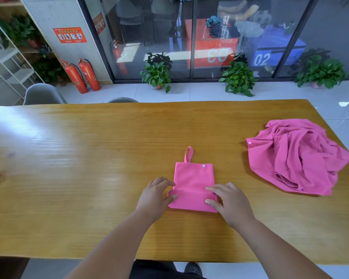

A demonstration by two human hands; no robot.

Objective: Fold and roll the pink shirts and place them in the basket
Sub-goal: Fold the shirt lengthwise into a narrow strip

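View: looking down from the person's head at a long wooden surface, both forearms reaching in from the near edge.
Shirt in work: a folded pink shirt lies as a narrow rectangle in the middle of the near half of the surface. Its near end is turned over into a first low roll.
Far end: a hanging loop and a white snap button mark the far edge.
Left hand: grips the left end of the roll, thumb on the near side, fingers curled over the top.
Right hand: grips the right end the same way.
Waiting: a crumpled pink shirt sits in a heap far to the right, well apart.
Basket: not in view.
Step, as judged: rolling away from the body, only just begun.
Doing it well: move both ends together so the roll runs straight, hold it tight and level, and let it finish at the loop.
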